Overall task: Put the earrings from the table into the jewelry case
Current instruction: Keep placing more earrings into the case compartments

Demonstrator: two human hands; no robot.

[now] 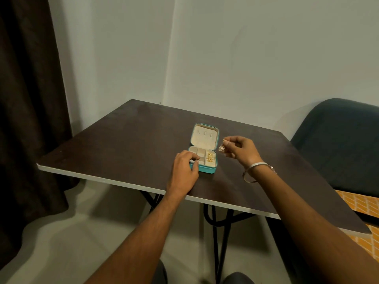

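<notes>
A small teal jewelry case (207, 170) lies open on the dark table (127, 144), its cream lid (205, 135) standing up at the back. Several gold earrings (210, 157) sit in its right compartments. My left hand (184, 171) rests on the case's front left corner, fingers curled over the rim. My right hand (239, 149) hovers just right of the case, pinching a gold drop earring (222, 148) that dangles from thumb and forefinger above the table.
A dark upholstered chair (338, 144) stands at the right of the table, with an orange patterned surface (361, 203) below it. A dark curtain (28, 99) hangs at the left. The wall runs close behind the table's far edge.
</notes>
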